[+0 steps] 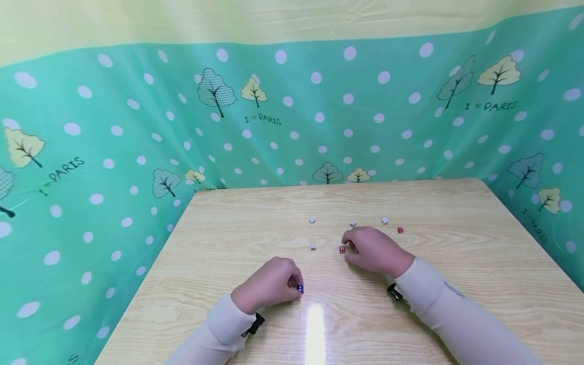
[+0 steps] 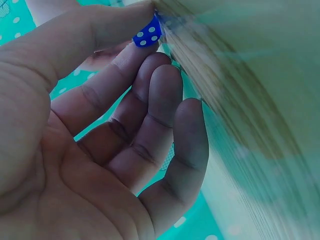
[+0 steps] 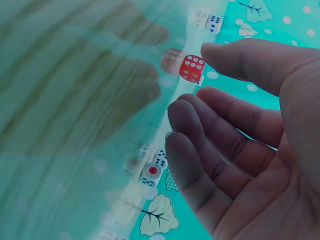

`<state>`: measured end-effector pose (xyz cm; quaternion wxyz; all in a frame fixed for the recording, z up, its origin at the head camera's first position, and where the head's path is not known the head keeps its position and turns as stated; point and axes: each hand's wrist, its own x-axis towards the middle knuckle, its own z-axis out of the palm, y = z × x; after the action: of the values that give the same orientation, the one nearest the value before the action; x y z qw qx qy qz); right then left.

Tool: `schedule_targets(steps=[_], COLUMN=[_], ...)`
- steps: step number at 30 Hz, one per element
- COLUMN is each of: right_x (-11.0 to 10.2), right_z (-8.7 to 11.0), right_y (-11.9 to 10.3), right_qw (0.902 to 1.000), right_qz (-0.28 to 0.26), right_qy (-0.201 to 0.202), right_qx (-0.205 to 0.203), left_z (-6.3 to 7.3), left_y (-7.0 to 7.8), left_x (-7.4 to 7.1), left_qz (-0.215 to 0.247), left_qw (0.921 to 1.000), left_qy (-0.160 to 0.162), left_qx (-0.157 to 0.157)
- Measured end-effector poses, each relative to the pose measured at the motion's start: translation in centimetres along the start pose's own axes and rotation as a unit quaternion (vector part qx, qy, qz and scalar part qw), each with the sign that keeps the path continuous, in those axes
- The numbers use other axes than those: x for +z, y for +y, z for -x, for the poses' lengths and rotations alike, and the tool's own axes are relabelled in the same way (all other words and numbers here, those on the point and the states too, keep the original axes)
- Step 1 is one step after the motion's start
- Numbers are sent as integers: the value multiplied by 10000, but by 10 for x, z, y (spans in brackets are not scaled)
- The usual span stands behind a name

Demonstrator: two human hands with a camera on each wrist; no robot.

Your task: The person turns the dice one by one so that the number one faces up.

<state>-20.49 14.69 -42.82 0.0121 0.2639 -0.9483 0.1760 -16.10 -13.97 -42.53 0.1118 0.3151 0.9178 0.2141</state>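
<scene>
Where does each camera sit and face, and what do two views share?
Head: worn on the head, facing forward and down at the wooden table; the left hand, right hand and both sleeves show.
Left wrist: on that wrist, looking along the hand toward the blue die it pinches; the hand's inner side shows.
Right wrist: on that wrist, looking along the hand toward a red die close by; the hand's inner side shows.
Shared: head and left wrist both show the blue die.
</scene>
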Motion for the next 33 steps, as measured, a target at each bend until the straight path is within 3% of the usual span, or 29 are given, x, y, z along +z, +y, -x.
schedule_targets(steps=[11, 21, 33], right_x=[0, 5, -5], right_z=[-9, -7, 20], right_y=[-4, -3, -5], right_qw=[9978, 9968, 9950], right_qz=[417, 583, 803], right_qy=[257, 146, 125], right_qx=[-455, -529, -578], left_z=[-3, -2, -1], left_y=[-3, -3, 0], left_x=[-1, 2, 1], left_qz=[102, 60, 97], left_qw=[9999, 10000, 9999], left_qy=[-20, -15, -23], left_qx=[-88, -21, -123])
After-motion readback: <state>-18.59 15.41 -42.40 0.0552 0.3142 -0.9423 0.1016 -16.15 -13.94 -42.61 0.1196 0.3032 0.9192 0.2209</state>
